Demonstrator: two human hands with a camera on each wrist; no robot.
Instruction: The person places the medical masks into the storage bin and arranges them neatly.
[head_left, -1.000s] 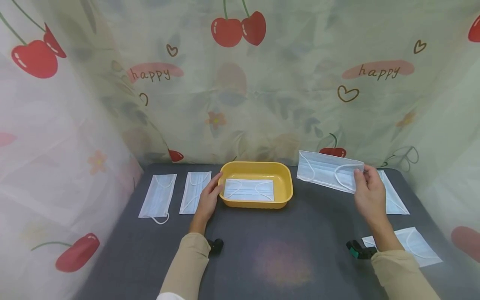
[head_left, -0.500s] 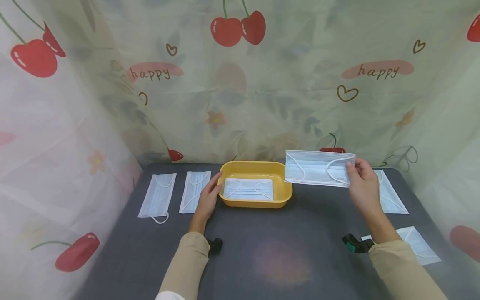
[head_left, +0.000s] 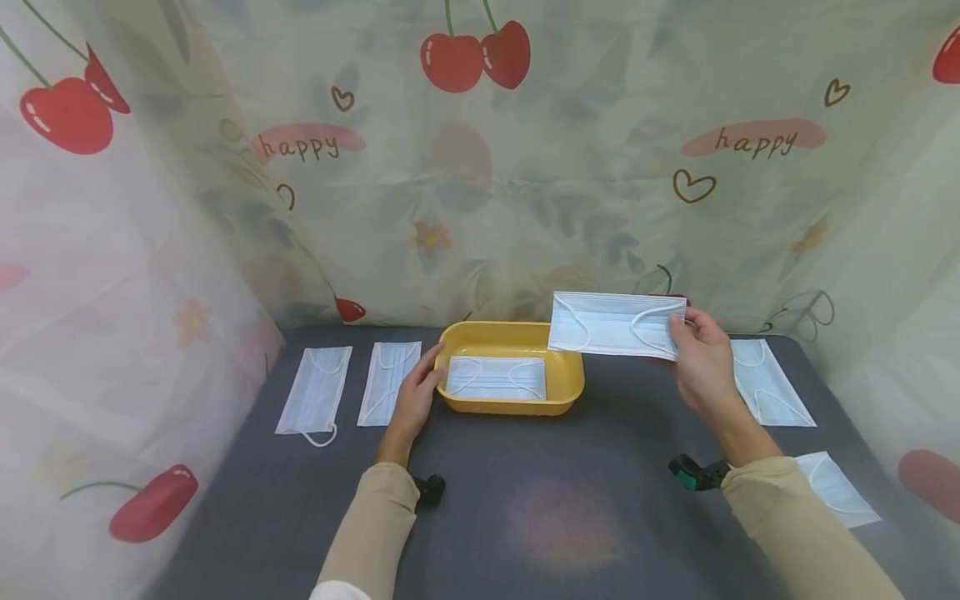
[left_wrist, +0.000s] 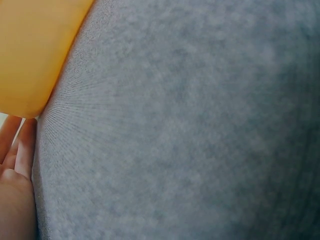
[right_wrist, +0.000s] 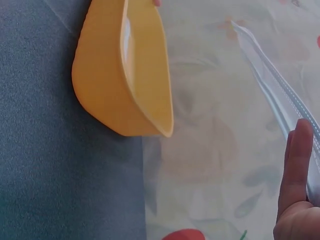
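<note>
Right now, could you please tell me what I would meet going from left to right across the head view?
Outer left mask, inner left mask, left hand, tray, held mask, right hand, back right mask, front right mask.

"happy" twice on the curtain [head_left: 510,208]

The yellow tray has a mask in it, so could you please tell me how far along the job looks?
Apparently done: one mask lies in the yellow tray, which the left hand touches.
In hand: the right hand pinches another mask, not yet in the tray.
Probably remaining: four masks on the table, two left of the tray, two right.
</note>
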